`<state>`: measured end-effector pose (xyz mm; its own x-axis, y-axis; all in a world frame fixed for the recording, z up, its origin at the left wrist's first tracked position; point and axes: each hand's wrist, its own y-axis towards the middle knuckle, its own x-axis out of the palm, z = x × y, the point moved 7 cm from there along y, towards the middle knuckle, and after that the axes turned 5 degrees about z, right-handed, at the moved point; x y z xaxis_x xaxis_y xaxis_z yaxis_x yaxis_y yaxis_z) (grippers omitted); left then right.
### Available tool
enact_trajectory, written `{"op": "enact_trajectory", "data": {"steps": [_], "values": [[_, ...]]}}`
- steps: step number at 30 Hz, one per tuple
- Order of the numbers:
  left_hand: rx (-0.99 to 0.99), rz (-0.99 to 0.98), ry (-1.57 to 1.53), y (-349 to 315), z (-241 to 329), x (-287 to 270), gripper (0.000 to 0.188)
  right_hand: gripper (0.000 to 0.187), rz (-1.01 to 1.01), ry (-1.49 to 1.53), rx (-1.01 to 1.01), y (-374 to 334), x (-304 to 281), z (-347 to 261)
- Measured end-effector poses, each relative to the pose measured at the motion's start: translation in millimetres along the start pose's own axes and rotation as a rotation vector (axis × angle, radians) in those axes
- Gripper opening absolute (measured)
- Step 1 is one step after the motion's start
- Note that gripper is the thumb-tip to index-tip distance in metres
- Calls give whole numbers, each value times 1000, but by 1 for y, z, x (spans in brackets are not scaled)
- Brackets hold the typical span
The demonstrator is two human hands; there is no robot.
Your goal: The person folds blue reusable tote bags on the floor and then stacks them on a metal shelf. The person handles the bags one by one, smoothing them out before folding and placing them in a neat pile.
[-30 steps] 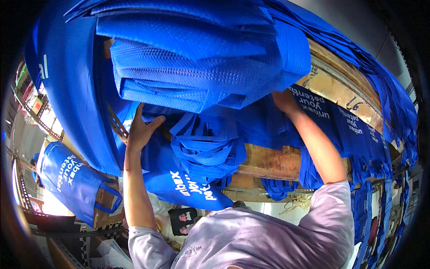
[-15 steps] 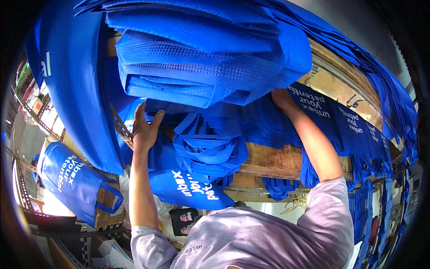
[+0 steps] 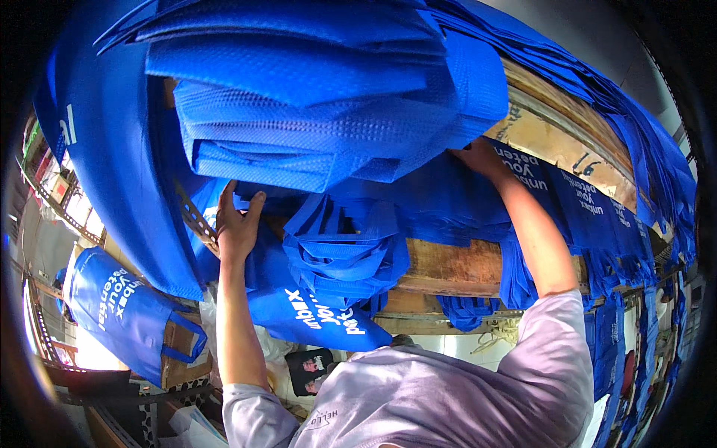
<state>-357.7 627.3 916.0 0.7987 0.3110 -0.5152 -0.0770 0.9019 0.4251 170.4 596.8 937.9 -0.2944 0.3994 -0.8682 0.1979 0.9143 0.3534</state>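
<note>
A thick stack of blue fabric bags (image 3: 314, 112) fills the upper middle, its folded edges toward me. My left hand (image 3: 237, 228) is at the stack's near left corner, thumb and fingers apart, fingertips close under its lower edge. At the stack's right end is my right hand (image 3: 482, 158); its fingers are mostly hidden behind the bags. Below the stack, between my forearms, a bunch of blue bag handles (image 3: 343, 243) hangs over a blue bag with white print (image 3: 272, 310).
A wooden shelf edge (image 3: 448, 266) runs across the middle under more blue bags. Rows of printed blue bags (image 3: 582, 198) lie to the right. On the left stand a tall blue bag panel (image 3: 112, 164), a perforated metal rail (image 3: 196, 220) and another printed bag (image 3: 119, 306).
The stack has shifted a little left and toward me. My left hand has dropped slightly with its thumb and fingers still apart; my right hand stays at the stack's right end.
</note>
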Motion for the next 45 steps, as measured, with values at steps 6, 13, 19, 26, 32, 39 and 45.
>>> {"op": "enact_trajectory", "data": {"steps": [6,13,19,26,32,39,45], "values": [[-77,-19,45,0,-2,-1,73,57,-105,262,168,24,9,3],[-43,-26,75,-2,7,-1,72,57,-66,269,176,32,14,8],[99,44,134,0,6,0,68,57,-26,247,174,36,22,8],[71,67,120,-1,-1,-3,67,56,-19,241,167,40,24,-4],[39,71,145,-2,-6,0,65,56,-32,230,187,69,20,-15],[111,143,140,-1,-10,-4,62,56,-59,418,275,30,25,14],[-110,-50,37,-5,6,1,72,56,-19,499,337,19,34,35]]}}
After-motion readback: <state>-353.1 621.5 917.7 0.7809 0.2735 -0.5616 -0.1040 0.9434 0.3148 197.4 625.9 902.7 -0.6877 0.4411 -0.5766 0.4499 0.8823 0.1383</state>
